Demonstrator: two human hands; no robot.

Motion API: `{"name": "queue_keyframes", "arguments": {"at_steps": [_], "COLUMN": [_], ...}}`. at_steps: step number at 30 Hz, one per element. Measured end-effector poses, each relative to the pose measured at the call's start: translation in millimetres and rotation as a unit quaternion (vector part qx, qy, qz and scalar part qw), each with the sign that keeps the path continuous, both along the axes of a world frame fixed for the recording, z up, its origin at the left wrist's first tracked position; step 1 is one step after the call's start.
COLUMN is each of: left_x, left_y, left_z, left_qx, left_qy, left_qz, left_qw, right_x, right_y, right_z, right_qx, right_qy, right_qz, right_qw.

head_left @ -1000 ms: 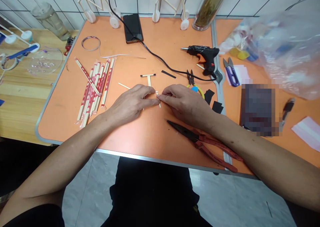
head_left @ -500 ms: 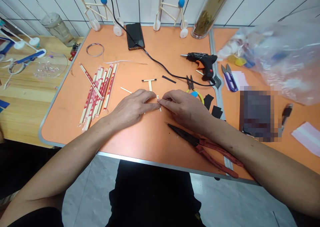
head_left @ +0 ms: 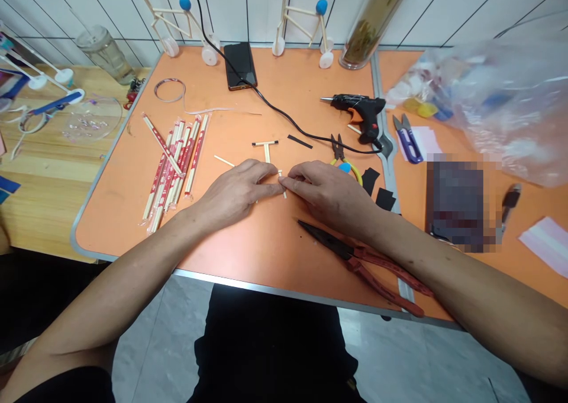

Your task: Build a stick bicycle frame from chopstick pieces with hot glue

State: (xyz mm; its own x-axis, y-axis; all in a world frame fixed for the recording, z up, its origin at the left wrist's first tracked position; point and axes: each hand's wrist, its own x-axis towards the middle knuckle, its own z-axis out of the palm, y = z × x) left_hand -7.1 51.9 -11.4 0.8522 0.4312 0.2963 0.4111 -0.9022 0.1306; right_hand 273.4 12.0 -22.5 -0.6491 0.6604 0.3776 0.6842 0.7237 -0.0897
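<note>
Over the orange table my left hand (head_left: 242, 187) and my right hand (head_left: 331, 191) meet fingertip to fingertip. Both are closed in a pinch on a thin pale wooden stick (head_left: 284, 194), whose ends show above and below the fingers. The middle of this stick is hidden by the fingertips. Just beyond my left hand lies a T-shaped joint of wooden sticks (head_left: 267, 152) with black tips on its crossbar; its lower part runs under the hand. A short loose stick (head_left: 224, 161) rests left of it.
Long-nose pliers (head_left: 346, 249) lie under my right forearm. Paper-wrapped chopsticks (head_left: 171, 169) are piled at left. Small yellow-handled pliers (head_left: 338, 150), a glue gun (head_left: 361, 112) with its black cable, and a phone (head_left: 239, 65) lie farther back. Stick-built bicycles (head_left: 306, 27) stand against the wall.
The view has shifted very slightly. Both hands keep the same pinch on the stick, and nothing else has visibly moved.
</note>
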Motion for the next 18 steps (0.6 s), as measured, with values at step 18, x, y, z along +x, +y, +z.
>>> {"name": "queue_keyframes", "arguments": {"at_steps": [18], "left_x": [0.4], "left_y": [-1.6], "left_z": [1.9], "left_qx": [0.011], "left_qy": [0.007], "left_qz": [0.003], "left_qw": [1.000], "right_x": [-2.8], "right_y": [-2.6], "right_z": [2.7], "right_qx": [-0.010], "right_qy": [-0.004], "right_qz": [-0.015], "right_qw": [1.000]}}
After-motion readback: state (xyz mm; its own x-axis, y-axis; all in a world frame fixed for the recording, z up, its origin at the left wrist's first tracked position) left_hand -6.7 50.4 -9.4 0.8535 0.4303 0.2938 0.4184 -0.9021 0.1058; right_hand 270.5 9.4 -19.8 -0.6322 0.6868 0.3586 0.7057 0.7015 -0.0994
